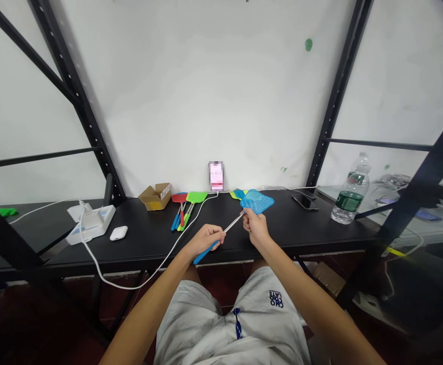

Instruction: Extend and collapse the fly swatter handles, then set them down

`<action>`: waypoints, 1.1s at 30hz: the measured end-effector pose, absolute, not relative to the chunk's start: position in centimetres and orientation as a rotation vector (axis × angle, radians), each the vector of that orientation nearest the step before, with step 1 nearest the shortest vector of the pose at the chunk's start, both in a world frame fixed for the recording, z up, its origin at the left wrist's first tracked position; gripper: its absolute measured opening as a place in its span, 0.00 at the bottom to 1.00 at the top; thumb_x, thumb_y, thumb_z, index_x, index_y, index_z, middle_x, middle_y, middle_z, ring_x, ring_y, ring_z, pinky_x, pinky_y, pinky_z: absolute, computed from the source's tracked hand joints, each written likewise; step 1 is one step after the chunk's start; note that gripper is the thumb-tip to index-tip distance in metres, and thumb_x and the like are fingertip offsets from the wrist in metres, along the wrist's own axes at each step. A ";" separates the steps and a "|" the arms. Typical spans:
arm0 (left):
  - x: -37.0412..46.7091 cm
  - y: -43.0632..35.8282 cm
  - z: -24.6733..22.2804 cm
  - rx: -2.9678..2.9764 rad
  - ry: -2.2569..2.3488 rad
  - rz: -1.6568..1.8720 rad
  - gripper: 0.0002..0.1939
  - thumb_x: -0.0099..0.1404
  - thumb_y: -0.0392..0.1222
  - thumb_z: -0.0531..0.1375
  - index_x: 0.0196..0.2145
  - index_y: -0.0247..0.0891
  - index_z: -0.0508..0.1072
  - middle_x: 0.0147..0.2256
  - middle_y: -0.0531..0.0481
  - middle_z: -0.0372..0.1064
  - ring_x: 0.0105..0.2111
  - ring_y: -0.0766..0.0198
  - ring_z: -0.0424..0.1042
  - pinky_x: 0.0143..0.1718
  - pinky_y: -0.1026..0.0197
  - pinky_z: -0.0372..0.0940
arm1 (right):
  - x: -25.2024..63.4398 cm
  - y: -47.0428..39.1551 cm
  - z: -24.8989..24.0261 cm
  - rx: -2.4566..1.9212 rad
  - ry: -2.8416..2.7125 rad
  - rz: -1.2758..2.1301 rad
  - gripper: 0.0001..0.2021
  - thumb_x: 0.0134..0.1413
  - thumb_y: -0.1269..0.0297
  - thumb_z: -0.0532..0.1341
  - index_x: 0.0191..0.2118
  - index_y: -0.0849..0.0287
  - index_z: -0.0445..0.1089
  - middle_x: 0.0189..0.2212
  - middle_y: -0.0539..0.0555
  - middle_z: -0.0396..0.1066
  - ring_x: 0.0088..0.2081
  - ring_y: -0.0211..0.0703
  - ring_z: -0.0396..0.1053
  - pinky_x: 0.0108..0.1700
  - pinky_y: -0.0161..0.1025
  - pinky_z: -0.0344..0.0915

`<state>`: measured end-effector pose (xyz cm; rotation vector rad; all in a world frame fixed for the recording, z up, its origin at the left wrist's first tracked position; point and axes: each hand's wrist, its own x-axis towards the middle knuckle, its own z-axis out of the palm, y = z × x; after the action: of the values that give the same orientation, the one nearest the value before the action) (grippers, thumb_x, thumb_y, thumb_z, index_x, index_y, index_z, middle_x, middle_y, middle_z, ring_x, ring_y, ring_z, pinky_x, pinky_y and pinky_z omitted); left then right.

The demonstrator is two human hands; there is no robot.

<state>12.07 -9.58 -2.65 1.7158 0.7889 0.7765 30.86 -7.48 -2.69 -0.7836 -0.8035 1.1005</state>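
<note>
A blue fly swatter [257, 202] with a metal rod and a blue handle is held slantwise over the table's front part. My left hand [208, 238] is closed around the top of its handle, where the rod begins. Up at the neck, just below the mesh head, my right hand [256, 226] grips the swatter. Bare rod shows between the two hands. Behind the mesh lie more swatter heads [238, 194], yellow-green and blue, partly hidden. Left of my hands, several swatters with a red head [179, 197] and a green head [196, 196] lie together.
A phone [216, 176] leans on the wall, its white cable crossing the table [138, 248]. An open cardboard box [155, 196], a power strip [92, 225] and an earphone case [118, 232] are left. Another phone [305, 202] and water bottles [351, 197] stand right, near shelf posts.
</note>
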 end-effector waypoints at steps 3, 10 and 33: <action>12.1 -9.4 -3.0 1.682 0.785 0.816 0.17 0.60 0.51 0.59 0.22 0.35 0.66 0.12 0.58 0.54 0.13 0.74 0.51 0.18 0.68 0.43 | 29.1 -8.3 -3.1 -0.775 -0.835 1.140 0.13 0.45 0.56 0.64 0.23 0.60 0.64 0.12 0.42 0.53 0.13 0.27 0.46 0.14 0.30 0.40; 12.3 -9.2 -3.5 1.539 0.797 0.970 0.18 0.61 0.52 0.58 0.24 0.35 0.66 0.13 0.57 0.57 0.13 0.75 0.50 0.16 0.68 0.44 | 26.1 -10.9 -3.3 -0.792 -1.104 1.289 0.15 0.49 0.54 0.62 0.24 0.58 0.61 0.16 0.44 0.60 0.12 0.29 0.53 0.12 0.29 0.43; 12.2 -9.5 -3.2 1.569 0.763 0.892 0.19 0.64 0.54 0.56 0.28 0.33 0.68 0.16 0.56 0.62 0.12 0.76 0.50 0.14 0.69 0.43 | 42.2 0.9 -1.3 -1.973 -1.731 0.447 0.19 0.62 0.55 0.51 0.30 0.65 0.70 0.21 0.61 0.69 0.27 0.48 0.71 0.28 0.39 0.64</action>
<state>12.20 -9.46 -3.22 1.5695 0.7625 0.8923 42.20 0.92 -1.25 -1.9728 -1.7306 0.4473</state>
